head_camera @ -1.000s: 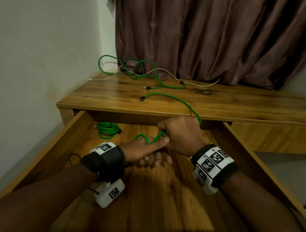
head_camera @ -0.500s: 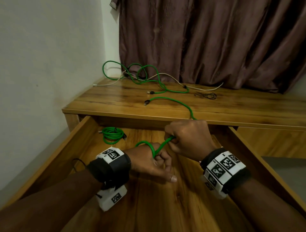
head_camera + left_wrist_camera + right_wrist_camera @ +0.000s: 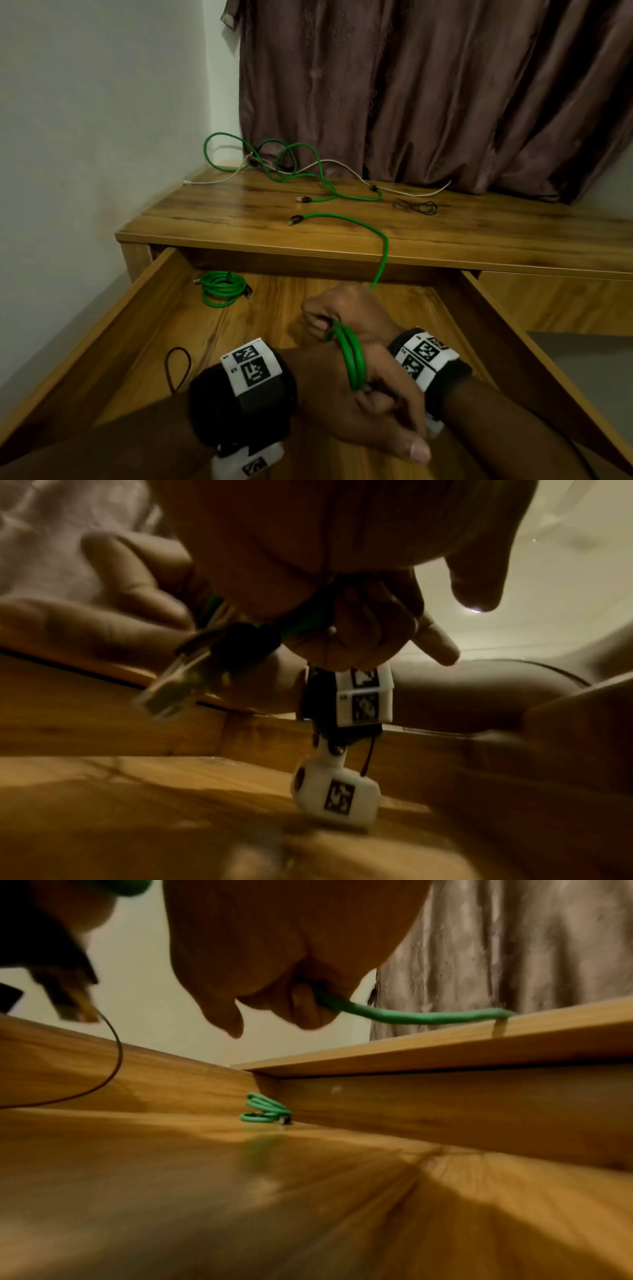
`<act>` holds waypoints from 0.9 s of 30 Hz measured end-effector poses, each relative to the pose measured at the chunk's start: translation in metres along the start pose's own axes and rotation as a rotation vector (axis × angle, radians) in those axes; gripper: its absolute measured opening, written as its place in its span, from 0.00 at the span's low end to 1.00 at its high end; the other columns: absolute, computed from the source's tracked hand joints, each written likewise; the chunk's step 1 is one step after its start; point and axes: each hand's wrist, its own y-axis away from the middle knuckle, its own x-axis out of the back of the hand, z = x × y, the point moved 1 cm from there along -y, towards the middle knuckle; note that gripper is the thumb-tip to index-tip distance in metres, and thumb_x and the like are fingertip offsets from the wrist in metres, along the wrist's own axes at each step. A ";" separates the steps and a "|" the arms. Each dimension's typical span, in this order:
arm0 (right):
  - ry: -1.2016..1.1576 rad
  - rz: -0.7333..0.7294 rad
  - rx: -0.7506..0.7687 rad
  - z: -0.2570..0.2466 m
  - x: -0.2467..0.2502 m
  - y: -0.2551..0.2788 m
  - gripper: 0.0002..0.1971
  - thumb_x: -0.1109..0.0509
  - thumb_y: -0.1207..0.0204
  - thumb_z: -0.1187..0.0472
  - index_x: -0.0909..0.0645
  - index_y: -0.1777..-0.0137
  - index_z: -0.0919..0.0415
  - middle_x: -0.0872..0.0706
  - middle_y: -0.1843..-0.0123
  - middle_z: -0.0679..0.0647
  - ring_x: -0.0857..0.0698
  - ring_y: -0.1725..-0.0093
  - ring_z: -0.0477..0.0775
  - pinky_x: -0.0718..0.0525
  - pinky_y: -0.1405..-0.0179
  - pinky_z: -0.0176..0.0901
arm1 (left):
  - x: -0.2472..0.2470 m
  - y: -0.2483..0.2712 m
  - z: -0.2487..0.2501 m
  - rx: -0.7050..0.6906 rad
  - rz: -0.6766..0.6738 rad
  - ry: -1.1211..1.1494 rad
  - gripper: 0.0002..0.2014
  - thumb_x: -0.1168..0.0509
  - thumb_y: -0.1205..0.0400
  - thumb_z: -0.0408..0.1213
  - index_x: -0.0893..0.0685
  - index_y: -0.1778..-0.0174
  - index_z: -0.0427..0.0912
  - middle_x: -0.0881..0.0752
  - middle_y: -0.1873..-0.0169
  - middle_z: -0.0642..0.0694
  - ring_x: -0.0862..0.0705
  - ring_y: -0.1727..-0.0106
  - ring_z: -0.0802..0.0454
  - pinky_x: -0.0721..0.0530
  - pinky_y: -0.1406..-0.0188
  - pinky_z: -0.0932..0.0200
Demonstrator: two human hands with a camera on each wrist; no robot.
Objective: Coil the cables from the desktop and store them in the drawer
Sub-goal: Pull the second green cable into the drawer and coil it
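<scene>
Nearest, the left hand (image 3: 373,407) clamps two finished loops of the green cable (image 3: 352,359) so they cannot spring apart. Just beyond, the right hand (image 3: 342,315) grips the running length, feeding slack from the desktop's (image 3: 479,236) front edge. One coiled cable (image 3: 222,289) already lies in the drawer's (image 3: 113,329) far-left corner.

I count three green cables: one coiled in the drawer (image 3: 223,288), one loose on the desktop (image 3: 284,164), one in my hands (image 3: 354,363). One white cable (image 3: 346,167). One thin black cord (image 3: 416,207). One drawer (image 3: 113,329) open.
</scene>
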 end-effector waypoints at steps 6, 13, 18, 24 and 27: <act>-0.154 -0.128 -0.222 0.016 -0.026 0.020 0.18 0.28 0.15 0.62 0.20 0.27 0.66 0.14 0.35 0.53 0.14 0.36 0.37 0.24 0.29 0.26 | 0.031 0.017 -0.009 0.056 0.494 0.127 0.10 0.30 0.13 0.32 0.14 0.36 0.42 0.32 0.80 0.38 0.36 0.80 0.46 0.38 0.77 0.60; 0.111 -0.205 -0.197 0.000 -0.010 -0.001 0.13 0.33 0.26 0.50 0.32 0.69 0.49 0.20 0.67 0.46 0.17 0.62 0.55 0.19 0.63 0.50 | 0.069 0.030 -0.045 0.147 0.988 0.309 0.12 0.40 0.08 0.42 0.19 0.32 0.43 0.45 0.74 0.42 0.44 0.76 0.54 0.43 0.77 0.65; 0.230 -0.227 -0.164 -0.004 0.009 0.003 0.11 0.34 0.25 0.54 0.31 0.66 0.51 0.22 0.67 0.45 0.17 0.60 0.52 0.27 0.65 0.47 | 0.080 0.041 -0.068 0.291 1.160 0.201 0.13 0.44 0.06 0.47 0.14 0.41 0.47 0.35 0.73 0.45 0.37 0.76 0.52 0.41 0.77 0.62; 0.324 -0.129 -0.170 -0.012 0.029 0.006 0.13 0.33 0.23 0.49 0.32 0.66 0.48 0.25 0.69 0.43 0.20 0.62 0.47 0.25 0.63 0.45 | 0.079 0.048 -0.086 0.508 1.073 -0.032 0.24 0.49 0.06 0.52 0.12 0.51 0.43 0.14 0.69 0.47 0.18 0.72 0.54 0.18 0.69 0.56; 0.344 -0.067 -0.171 -0.008 0.034 0.007 0.15 0.33 0.25 0.50 0.36 0.69 0.45 0.27 0.71 0.42 0.22 0.65 0.45 0.23 0.65 0.45 | 0.073 0.049 -0.089 0.649 0.907 -0.220 0.31 0.51 0.08 0.59 0.12 0.62 0.44 0.12 0.70 0.46 0.15 0.71 0.55 0.18 0.64 0.59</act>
